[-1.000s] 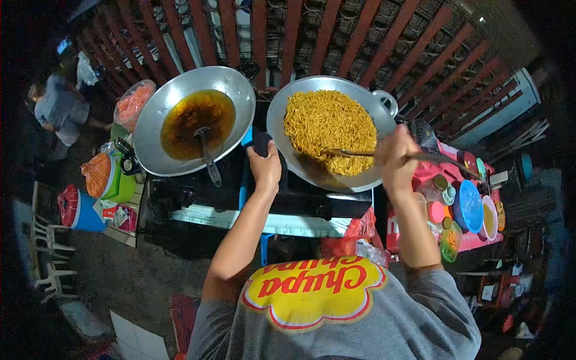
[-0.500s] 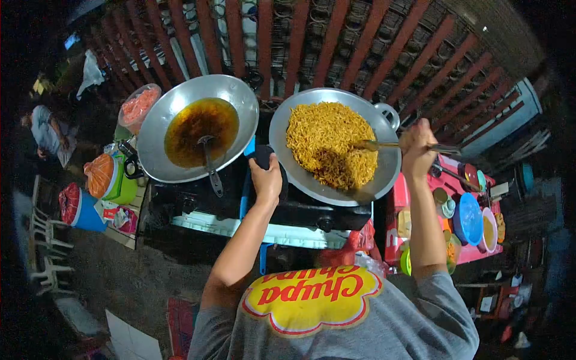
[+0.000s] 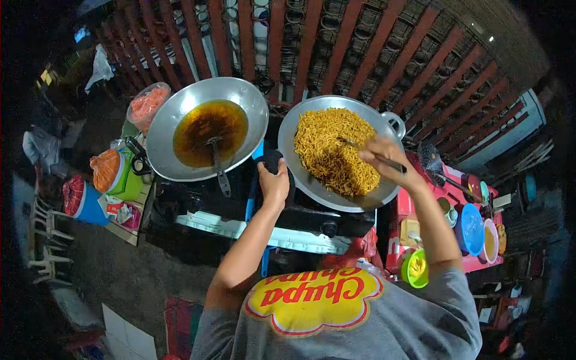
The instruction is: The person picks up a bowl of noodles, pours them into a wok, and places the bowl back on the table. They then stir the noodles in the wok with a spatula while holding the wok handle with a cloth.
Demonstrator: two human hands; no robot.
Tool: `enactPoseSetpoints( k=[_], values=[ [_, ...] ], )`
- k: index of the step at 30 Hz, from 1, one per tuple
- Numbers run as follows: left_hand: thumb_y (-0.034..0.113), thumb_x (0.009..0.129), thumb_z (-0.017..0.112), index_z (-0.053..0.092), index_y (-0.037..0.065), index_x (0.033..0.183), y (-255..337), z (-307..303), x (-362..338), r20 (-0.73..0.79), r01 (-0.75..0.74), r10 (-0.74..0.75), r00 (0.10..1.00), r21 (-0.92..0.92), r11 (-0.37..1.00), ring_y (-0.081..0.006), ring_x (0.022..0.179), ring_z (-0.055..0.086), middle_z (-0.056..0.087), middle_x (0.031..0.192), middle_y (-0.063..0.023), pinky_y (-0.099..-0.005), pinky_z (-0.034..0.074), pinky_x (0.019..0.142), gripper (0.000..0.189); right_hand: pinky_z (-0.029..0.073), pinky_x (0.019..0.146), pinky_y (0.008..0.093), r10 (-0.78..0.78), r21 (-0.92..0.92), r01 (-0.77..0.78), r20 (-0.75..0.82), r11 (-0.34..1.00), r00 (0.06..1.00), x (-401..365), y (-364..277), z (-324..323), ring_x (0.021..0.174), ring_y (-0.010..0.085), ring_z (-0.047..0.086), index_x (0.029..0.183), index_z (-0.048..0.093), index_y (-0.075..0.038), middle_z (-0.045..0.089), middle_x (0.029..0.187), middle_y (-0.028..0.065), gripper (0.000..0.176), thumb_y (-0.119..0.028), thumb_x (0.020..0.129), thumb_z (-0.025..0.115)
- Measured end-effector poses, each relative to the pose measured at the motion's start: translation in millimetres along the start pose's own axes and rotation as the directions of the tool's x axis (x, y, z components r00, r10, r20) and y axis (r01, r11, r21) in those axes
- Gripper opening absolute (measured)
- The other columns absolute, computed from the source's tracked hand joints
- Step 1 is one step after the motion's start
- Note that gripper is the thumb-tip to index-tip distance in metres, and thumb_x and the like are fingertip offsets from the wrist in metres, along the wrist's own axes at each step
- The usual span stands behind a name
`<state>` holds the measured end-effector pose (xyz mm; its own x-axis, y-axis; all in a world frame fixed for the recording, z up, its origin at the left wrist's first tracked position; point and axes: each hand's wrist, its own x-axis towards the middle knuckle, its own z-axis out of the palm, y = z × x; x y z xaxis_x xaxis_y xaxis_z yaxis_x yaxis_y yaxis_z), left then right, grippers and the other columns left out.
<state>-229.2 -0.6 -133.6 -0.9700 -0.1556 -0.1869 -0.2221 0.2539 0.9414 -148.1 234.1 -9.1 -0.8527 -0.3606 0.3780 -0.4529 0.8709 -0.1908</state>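
My left hand (image 3: 274, 187) is closed around the black handle (image 3: 273, 159) at the left side of the right wok (image 3: 288, 127). Yellow-brown noodles (image 3: 333, 129) are heaped in that wok, darker with sauce toward the near side. Over their right part, my right hand (image 3: 384, 157) is closed on a slim, long-handled cooking utensil (image 3: 396, 165). Its far tip touches the noodles; I cannot make out its exact kind. Left of my left hand stands a second wok (image 3: 157, 144) of dark amber liquid (image 3: 207, 129), with a ladle (image 3: 219, 168) resting in it.
Both woks sit on a black stove (image 3: 324, 222) before a red slatted fence (image 3: 246, 48). At right, a pink table (image 3: 393, 240) bears bowls and a wire skimmer (image 3: 429, 157). Lidded buckets (image 3: 126, 183) stand left. A person (image 3: 45, 147) is at far left.
My right hand has swung left and slightly down, from beyond the wok's right rim to over the noodles, carrying the utensil. My left hand keeps its grip. The view has shifted slightly.
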Motion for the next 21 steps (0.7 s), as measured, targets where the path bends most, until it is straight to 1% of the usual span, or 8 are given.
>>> enactPoseSetpoints(
  k=[4, 6, 9, 10, 11, 12, 13, 21],
  values=[
    [0.032, 0.08, 0.054, 0.022, -0.01, 0.125, 2, -4, -1, 0.069, 0.012, -0.008, 0.998, -0.064, 0.998, -0.0364, 0.118, 0.032, 0.032, 0.125, -0.0288, -0.0362, 0.027, 0.097, 0.069, 0.042, 0.074, 0.0266, 0.139, 0.56, -0.51, 0.574, 0.653, 0.807, -21, 2, -41, 0.084, 0.0162, 0.052, 0.077, 0.055, -0.002, 0.056, 0.088, 0.0079, 0.002, -0.002, 0.075, 0.055],
    [0.031, 0.08, 0.054, 0.023, -0.01, 0.124, 15, -10, -10, 0.08, 0.012, -0.005, 0.997, -0.082, 0.997, -0.0367, 0.117, 0.034, 0.034, 0.124, -0.0289, -0.0363, 0.028, 0.096, 0.068, 0.042, 0.074, 0.0278, 0.169, 0.606, -0.697, 0.696, 0.384, 0.698, -31, 21, -54, 0.087, 0.0166, 0.053, 0.082, 0.053, -0.001, 0.054, 0.089, 0.0082, 0.007, 0.0, 0.076, 0.052],
    [0.03, 0.079, 0.055, 0.026, -0.01, 0.122, 9, -7, -6, 0.079, -0.008, 0.016, 0.997, -0.102, 0.995, -0.0368, 0.114, 0.037, 0.037, 0.121, -0.0289, -0.0363, 0.03, 0.095, 0.065, 0.044, 0.072, 0.0293, 0.287, 0.417, -0.857, 0.817, 0.303, 0.5, -30, 29, -72, 0.084, 0.0226, 0.055, 0.086, 0.05, -0.002, 0.054, 0.086, 0.0113, 0.015, 0.004, 0.072, 0.051],
    [0.029, 0.079, 0.055, 0.027, -0.01, 0.122, 6, -5, -4, 0.068, -0.024, 0.031, 0.997, -0.103, 0.994, -0.0366, 0.113, 0.038, 0.038, 0.12, -0.0289, -0.0363, 0.031, 0.094, 0.064, 0.044, 0.072, 0.0293, 0.287, 0.418, -0.856, 0.817, 0.303, 0.5, -33, 35, -66, 0.084, 0.0226, 0.055, 0.086, 0.05, -0.002, 0.054, 0.086, 0.0113, 0.015, 0.004, 0.072, 0.051],
    [0.029, 0.079, 0.055, 0.027, -0.01, 0.122, 12, -7, -7, 0.069, -0.024, 0.031, 0.997, -0.102, 0.994, -0.0366, 0.113, 0.038, 0.038, 0.12, -0.0289, -0.0363, 0.031, 0.094, 0.064, 0.046, 0.07, 0.031, 0.39, 0.131, -0.6, 0.647, 0.789, 0.655, -31, 31, -56, 0.081, 0.0272, 0.056, 0.086, 0.048, -0.002, 0.054, 0.084, 0.0132, 0.019, 0.005, 0.069, 0.051],
    [0.029, 0.078, 0.056, 0.027, -0.01, 0.121, 20, -9, -14, 0.034, 0.004, -0.001, 0.999, -0.101, 0.995, -0.0361, 0.113, 0.038, 0.038, 0.12, -0.0288, -0.0361, 0.031, 0.094, 0.065, 0.047, 0.069, 0.0327, 0.332, -0.315, -0.197, 0.468, 0.928, 0.819, -31, 26, -51, 0.079, 0.0318, 0.057, 0.086, 0.046, -0.003, 0.054, 0.082, 0.0151, 0.022, 0.005, 0.066, 0.052],
    [0.029, 0.078, 0.057, 0.028, -0.01, 0.121, 24, -10, -19, 0.003, 0.034, -0.033, 0.999, -0.101, 0.994, -0.0356, 0.113, 0.038, 0.038, 0.12, -0.0286, -0.0358, 0.031, 0.094, 0.065, 0.048, 0.067, 0.037, 0.528, -0.452, -0.357, 0.338, 0.817, 0.779, -30, 19, -48, 0.077, 0.0372, 0.056, 0.089, 0.049, -0.004, 0.055, 0.083, 0.0175, 0.023, 0.0, 0.066, 0.051],
    [0.026, 0.076, 0.059, 0.033, -0.008, 0.116, 12, -7, -18, 0.003, -0.018, 0.018, 1.0, -0.139, 0.99, -0.0365, 0.104, 0.046, 0.046, 0.109, -0.0277, -0.0371, 0.035, 0.088, 0.058, 0.05, 0.061, 0.037, 0.599, -0.74, -0.251, 0.246, 0.624, 0.762, 33, -9, -64, 0.07, 0.0272, 0.062, 0.099, 0.06, -0.018, 0.062, 0.081, 0.0125, 0.03, -0.009, 0.072, 0.049]
  ],
)
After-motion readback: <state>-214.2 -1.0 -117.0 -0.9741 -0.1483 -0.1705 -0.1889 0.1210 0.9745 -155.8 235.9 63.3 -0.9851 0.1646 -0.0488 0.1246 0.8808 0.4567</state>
